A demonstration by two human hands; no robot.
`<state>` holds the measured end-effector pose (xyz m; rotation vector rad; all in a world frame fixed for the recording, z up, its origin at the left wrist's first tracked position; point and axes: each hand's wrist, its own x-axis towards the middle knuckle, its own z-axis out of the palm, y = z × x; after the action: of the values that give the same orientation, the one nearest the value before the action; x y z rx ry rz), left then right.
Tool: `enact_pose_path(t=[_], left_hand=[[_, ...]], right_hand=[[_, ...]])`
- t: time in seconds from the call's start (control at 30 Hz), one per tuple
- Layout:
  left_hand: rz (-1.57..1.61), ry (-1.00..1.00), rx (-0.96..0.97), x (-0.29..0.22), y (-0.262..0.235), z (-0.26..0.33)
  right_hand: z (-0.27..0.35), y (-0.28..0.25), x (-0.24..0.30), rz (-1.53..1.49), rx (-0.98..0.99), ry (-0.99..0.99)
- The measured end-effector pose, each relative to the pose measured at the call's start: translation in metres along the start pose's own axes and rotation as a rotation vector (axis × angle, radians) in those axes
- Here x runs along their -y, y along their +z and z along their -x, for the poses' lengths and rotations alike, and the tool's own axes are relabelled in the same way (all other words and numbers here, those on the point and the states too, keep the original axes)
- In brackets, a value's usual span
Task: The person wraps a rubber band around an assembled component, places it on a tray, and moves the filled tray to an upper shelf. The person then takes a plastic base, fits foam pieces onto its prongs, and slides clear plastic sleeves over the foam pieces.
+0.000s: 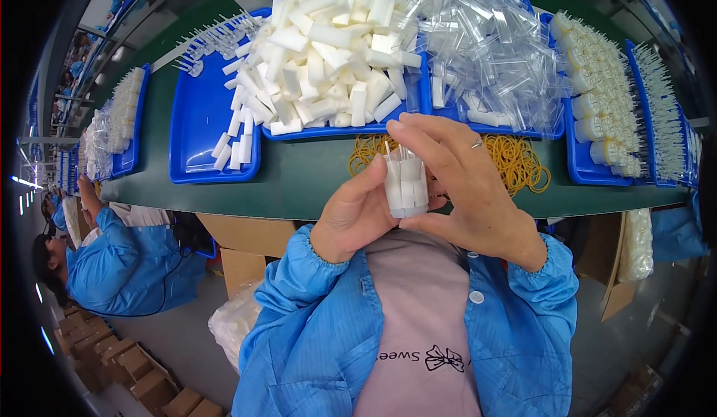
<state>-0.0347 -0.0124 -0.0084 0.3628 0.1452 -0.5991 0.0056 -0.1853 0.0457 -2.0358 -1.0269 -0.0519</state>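
Just in front of the table edge, a small bundle of white tube-like pieces [407, 185] stands roughly upright between my hands. Thin pins stick up from its top, and its lower end is flat and greyish. My left hand [349, 214] is closed around the bundle's left side, thumb along it and fingers mostly behind. From the right, my right hand [478, 200] cups it, with the thumb by the lower end and the index finger arched above the top. Its other fingertips are partly hidden behind the bundle. Behind my hands lies a pile of yellow rubber bands [515, 165].
A blue tray [213, 137] holds pinned white parts and loose white foam blocks. Foam blocks [328, 51] are heaped in the middle, clear plastic sleeves [489, 51] to their right. Further right, banded bundles [597, 92] fill another tray. A co-worker [119, 256] sits at the left.
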Motion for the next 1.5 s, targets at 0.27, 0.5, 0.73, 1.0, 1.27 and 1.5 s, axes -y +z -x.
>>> enact_pose_path(t=[0.27, 0.5, 0.73, 1.0, 1.27, 1.5], left_hand=[[0.027, -0.019, -0.01, 0.001, 0.0, 0.0], [0.084, -0.024, -0.022, 0.001, -0.006, -0.001], [0.152, -0.008, 0.03, 0.006, -0.011, 0.001], [-0.009, 0.003, 0.014, -0.011, -0.016, 0.006], [-0.017, 0.261, -0.008, -0.048, -0.031, 0.04], [-0.087, 0.278, -0.031, -0.038, -0.026, 0.04]], right_hand=[[-0.002, 0.004, -0.005, -0.062, 0.043, -0.02], [0.002, 0.006, -0.002, -0.023, 0.035, -0.023], [0.004, 0.015, -0.001, 0.033, -0.052, -0.071], [-0.006, 0.007, -0.003, -0.175, -0.06, -0.007], [0.01, 0.011, -0.034, 0.021, -0.036, 0.158], [0.013, 0.033, -0.039, 0.367, 0.065, 0.048]])
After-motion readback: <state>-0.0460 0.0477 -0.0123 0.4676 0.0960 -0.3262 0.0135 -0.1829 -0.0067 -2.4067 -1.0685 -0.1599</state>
